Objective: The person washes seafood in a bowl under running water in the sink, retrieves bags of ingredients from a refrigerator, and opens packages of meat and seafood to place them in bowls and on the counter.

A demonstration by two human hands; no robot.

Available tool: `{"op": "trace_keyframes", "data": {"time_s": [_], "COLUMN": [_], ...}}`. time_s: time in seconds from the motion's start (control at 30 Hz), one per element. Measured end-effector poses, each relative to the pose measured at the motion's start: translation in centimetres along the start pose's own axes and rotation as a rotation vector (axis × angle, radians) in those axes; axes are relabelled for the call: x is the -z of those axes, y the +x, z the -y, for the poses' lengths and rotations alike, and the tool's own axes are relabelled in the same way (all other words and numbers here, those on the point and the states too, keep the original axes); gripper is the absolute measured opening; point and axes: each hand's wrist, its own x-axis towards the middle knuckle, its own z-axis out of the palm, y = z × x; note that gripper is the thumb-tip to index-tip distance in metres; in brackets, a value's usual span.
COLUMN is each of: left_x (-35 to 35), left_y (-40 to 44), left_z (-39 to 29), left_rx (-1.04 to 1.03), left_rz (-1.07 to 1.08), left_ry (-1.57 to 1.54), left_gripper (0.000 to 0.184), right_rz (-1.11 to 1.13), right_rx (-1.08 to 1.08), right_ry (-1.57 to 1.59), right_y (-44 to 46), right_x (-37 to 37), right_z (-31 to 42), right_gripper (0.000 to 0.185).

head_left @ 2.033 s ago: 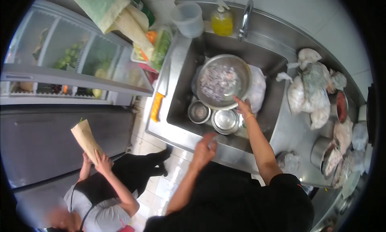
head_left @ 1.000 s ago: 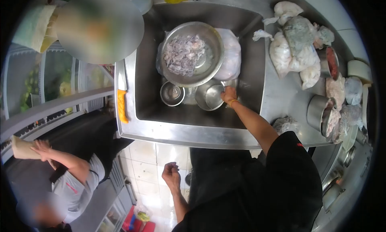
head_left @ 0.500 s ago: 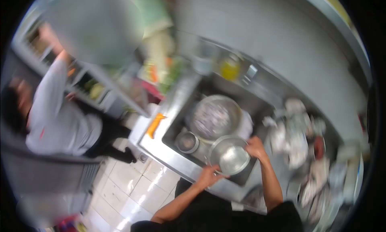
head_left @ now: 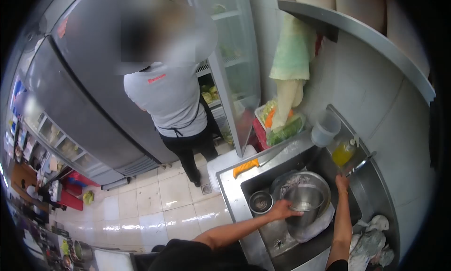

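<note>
My left hand grips the rim of a steel pot, tilted over the sink. Behind the pot lies a large steel bowl with pale chopped pieces, partly covered by it. My right hand is raised by the faucet, its fingers closed at the near end of the spout; the exact contact is too small to make out. A small steel bowl sits at the sink's left, and a filled plastic bag lies under the pot.
An orange-handled knife lies on the sink's left edge. Beyond are a clear plastic tub, a yellow soap bottle and a vegetable tray. Bags lie at right. A person stands at the open fridge.
The pot has come up from the sink bottom, first in both hands, now in my left. My right hand has moved to the faucet. The view has swung left; the other person now faces the fridge.
</note>
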Motion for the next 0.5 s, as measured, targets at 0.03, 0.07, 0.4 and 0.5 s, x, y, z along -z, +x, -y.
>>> {"op": "trace_keyframes", "data": {"time_s": [0.03, 0.07, 0.4, 0.5], "left_x": [-0.8, -1.7, -2.9, -1.3], "left_y": [1.6, 3.4, 13.4, 13.9], "left_z": [0.0, 0.2, -2.8, -4.6], "left_rx": [-0.084, -0.175, -0.544, -0.820], "left_rz": [-0.066, -0.128, -0.034, -0.122], "left_ry": [0.001, -0.005, 0.429, 0.431], "left_gripper": [0.067, 0.064, 0.065, 0.056], "right_rz": [0.224, 0.442, 0.397, 0.524], "right_rx": [-0.092, -0.189, -0.479, -0.479], "right_ry": [0.039, 0.076, 1.115, 1.281], "right_y": [-1.1, -2.1, -6.5, -9.0], "right_x": [1.9, 5.0, 4.1, 3.2], "right_z": [3.1, 6.3, 8.7, 5.9], "right_gripper": [0.073, 0.075, 0.014, 0.006]}}
